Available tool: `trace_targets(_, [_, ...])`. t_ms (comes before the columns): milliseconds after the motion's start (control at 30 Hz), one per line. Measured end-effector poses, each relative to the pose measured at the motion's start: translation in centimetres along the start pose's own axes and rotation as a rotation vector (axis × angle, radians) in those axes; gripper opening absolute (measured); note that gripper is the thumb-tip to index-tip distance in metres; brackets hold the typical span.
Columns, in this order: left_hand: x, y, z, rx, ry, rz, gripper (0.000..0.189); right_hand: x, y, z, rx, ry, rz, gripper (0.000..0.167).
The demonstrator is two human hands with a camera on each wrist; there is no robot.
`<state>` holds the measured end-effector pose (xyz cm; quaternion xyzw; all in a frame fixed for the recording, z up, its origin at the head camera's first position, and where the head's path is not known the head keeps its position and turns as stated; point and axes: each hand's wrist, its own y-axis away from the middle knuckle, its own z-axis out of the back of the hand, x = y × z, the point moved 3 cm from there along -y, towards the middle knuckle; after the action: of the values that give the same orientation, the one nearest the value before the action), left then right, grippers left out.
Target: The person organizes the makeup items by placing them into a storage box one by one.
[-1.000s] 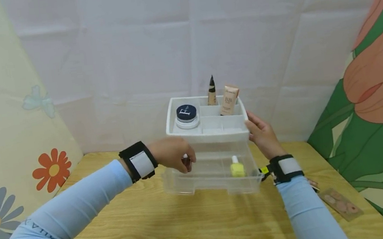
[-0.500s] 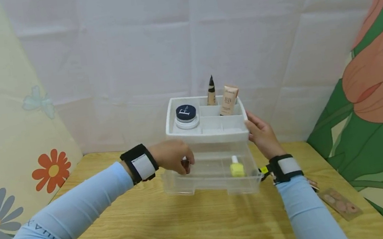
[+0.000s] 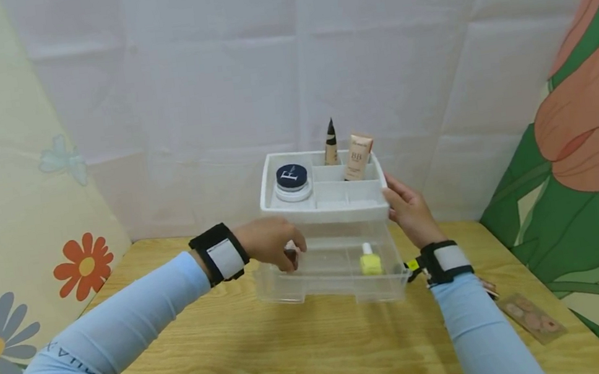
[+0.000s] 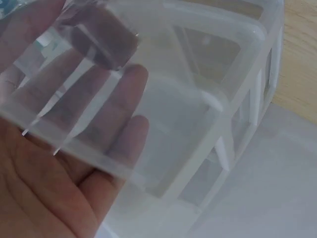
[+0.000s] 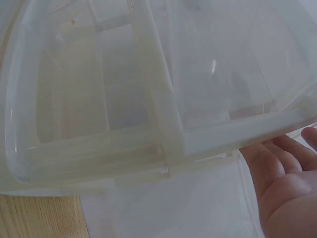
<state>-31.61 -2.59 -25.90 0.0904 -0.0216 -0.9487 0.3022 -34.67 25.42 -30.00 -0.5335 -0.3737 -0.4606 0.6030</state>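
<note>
My left hand (image 3: 275, 243) reaches over the left part of a clear pulled-out drawer (image 3: 323, 285). Between its thumb and fingers it pinches a small glass nail polish bottle (image 4: 101, 37) with dark mauve content, partly hidden by the fingers in the head view. In the left wrist view, the clear drawer wall stands in front of those fingers. My right hand (image 3: 414, 213) grips the right side of the white-topped cosmetics organizer (image 3: 331, 213), thumb near the top front corner. A yellow nail polish bottle (image 3: 371, 264) with a white cap stands upright in the drawer's right part.
On the organizer's top tray sit a dark-lidded round jar (image 3: 292, 181), a black-tipped pen (image 3: 330, 146) and a BB cream tube (image 3: 357, 156). A flat palette (image 3: 533, 317) lies at the table's right, beside another small item (image 3: 489, 288) partly behind the right sleeve.
The left hand makes only a tiny shift over the drawer, still pinching the mauve bottle. The right hand and the organizer keep their places.
</note>
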Motion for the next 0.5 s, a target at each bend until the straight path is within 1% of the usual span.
trace_targets(133, [-0.2,0.5,1.1,-0.066,-0.024,0.001,0.040,-0.1,0.0,-0.1,0.008,0.006,-0.001,0.059])
trace_targets(267, [-0.9,1.3,2.4,-0.139,-0.042,-0.028,0.044,-0.1,0.1,0.0,0.011,0.000,-0.008,0.059])
trace_targets(367, [-1.9,2.2,3.0,-0.211,-0.101,-0.066,0.044,0.0,0.2,0.0,0.009,-0.002,-0.016,0.060])
trace_targets(500, [-3.9,3.6,3.4,-0.325,-0.196,-0.122,0.039,0.1,0.1,0.0,0.007,0.008,-0.017,0.059])
